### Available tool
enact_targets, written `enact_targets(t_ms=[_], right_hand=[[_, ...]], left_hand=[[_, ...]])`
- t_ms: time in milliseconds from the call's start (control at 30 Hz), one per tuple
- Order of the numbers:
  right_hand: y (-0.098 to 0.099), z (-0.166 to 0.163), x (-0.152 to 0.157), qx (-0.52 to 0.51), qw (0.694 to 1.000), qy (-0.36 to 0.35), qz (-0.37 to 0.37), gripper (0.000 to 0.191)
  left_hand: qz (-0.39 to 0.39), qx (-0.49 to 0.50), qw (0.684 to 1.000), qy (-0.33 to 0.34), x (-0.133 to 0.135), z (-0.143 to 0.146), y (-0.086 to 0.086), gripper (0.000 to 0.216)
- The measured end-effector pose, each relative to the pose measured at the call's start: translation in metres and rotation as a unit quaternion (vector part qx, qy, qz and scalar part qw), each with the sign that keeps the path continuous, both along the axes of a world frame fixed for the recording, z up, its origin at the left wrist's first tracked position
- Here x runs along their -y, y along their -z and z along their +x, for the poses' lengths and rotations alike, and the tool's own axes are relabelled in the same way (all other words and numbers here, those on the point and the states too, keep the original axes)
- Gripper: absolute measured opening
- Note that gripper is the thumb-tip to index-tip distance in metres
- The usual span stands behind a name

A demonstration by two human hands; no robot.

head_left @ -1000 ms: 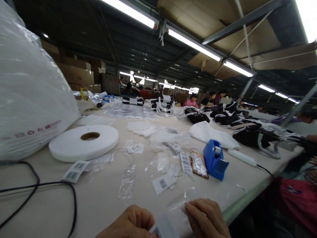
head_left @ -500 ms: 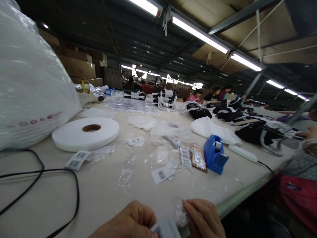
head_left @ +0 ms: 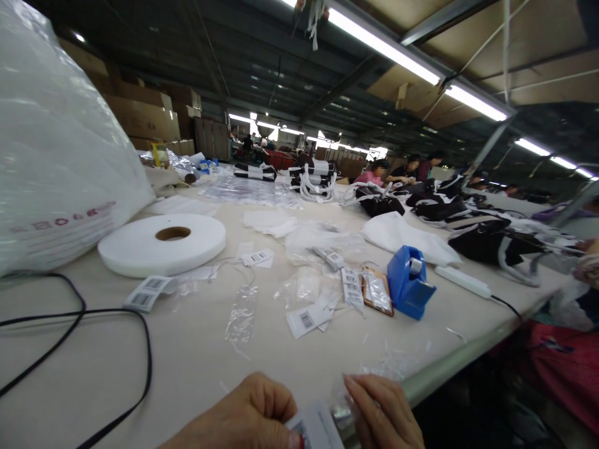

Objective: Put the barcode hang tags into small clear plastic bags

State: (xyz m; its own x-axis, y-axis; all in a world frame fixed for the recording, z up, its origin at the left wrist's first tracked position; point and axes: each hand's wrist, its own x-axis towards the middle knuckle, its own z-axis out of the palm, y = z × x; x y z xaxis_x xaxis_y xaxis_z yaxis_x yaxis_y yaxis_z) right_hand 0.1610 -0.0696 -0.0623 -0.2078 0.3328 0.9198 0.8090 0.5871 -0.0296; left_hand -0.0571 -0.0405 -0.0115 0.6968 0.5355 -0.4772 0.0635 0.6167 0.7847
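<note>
Far left, beside you: a large white plastic sack [head_left: 56, 149] with red print, and a black cable [head_left: 116, 349] looping over the cream worktable [head_left: 196, 368] in front of it. Next: a flat white tape roll [head_left: 161, 244] with a brown core, and a strip of barcode labels [head_left: 147, 292] lying just before it. Bottom edge, left of centre: your left hand [head_left: 243, 418], fingers curled shut on a white barcode tag [head_left: 316, 427], pinched under the thumb. Just beside it: your right hand [head_left: 384, 415], fingertips closed on a small clear plastic sleeve [head_left: 344, 405] that meets the tag's right edge; whether the tag has entered the sleeve cannot be told, since the frame cuts both off. Mid-table, above your hands: loose clear sleeves [head_left: 243, 312], another barcode tag [head_left: 306, 320], and a brown card in plastic [head_left: 377, 293]. Right of that: a blue tape dispenser [head_left: 409, 284], touching nothing, with a white bar-shaped tool [head_left: 463, 282] and its cord just behind. Far right and rear: black-and-white bags [head_left: 496, 243] piled along the table, other people [head_left: 397, 171] seated at work beyond them.
</note>
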Motion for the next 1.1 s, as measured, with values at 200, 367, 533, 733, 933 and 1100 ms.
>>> enact_targets(t_ms=[200,367,533,733,933,1100], right_hand=[[-0.008,0.003,0.016,0.003,0.990,-0.019,-0.138,0.022],[-0.009,0.005,0.019,-0.001,0.988,-0.033,-0.151,0.026],[-0.011,0.004,0.018,-0.003,0.990,-0.033,-0.137,0.025],[-0.018,-0.001,0.018,-0.016,0.994,-0.024,-0.105,0.015],[-0.018,0.000,0.021,-0.017,0.995,-0.023,-0.098,0.011],[-0.017,0.001,0.021,-0.020,0.995,-0.016,-0.095,0.011]], left_hand=[[0.018,0.008,1.000,-0.006,0.003,-0.001,0.012,0.035],[0.005,0.007,1.000,-0.002,0.005,-0.002,0.006,0.032],[0.002,-0.021,1.000,0.011,0.006,-0.003,-0.004,0.030],[-0.012,-0.072,0.997,0.031,0.006,-0.002,-0.002,0.026],[0.000,-0.134,0.991,0.033,0.006,0.002,-0.010,0.008],[-0.050,-0.117,0.991,0.034,0.011,0.003,-0.015,0.012]])
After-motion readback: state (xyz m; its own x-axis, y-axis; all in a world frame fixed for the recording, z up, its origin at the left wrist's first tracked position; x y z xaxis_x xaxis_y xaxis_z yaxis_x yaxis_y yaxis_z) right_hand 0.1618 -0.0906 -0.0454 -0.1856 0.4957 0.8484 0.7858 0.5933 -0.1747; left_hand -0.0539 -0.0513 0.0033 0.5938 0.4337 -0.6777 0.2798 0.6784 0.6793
